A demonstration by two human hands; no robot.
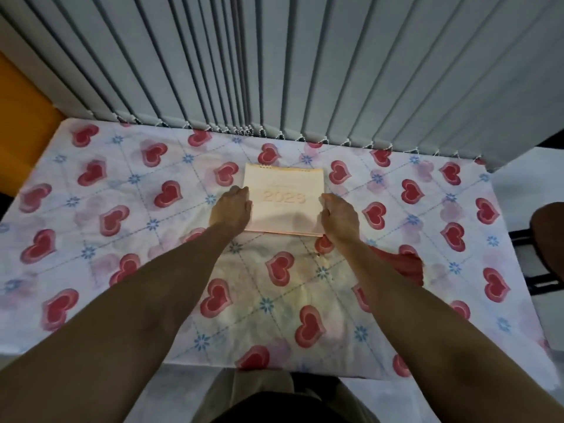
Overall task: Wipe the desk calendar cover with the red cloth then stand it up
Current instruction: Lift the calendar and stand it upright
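The desk calendar (283, 190) lies flat in the middle of the table, its pale cover printed with a year number facing up. My left hand (232, 206) rests against the calendar's left edge with fingers curled on it. At the right edge, my right hand (338, 213) touches the calendar in the same way. Whether either hand truly grips it is unclear. The red cloth (403, 264) lies crumpled on the table to the right of my right forearm, partly hidden by it.
The table wears a white tablecloth (122, 209) with red hearts and blue flowers. Grey vertical blinds (274, 71) hang right behind the table's far edge. A dark chair (546, 236) stands at the right, and an orange surface (21, 111) at the left.
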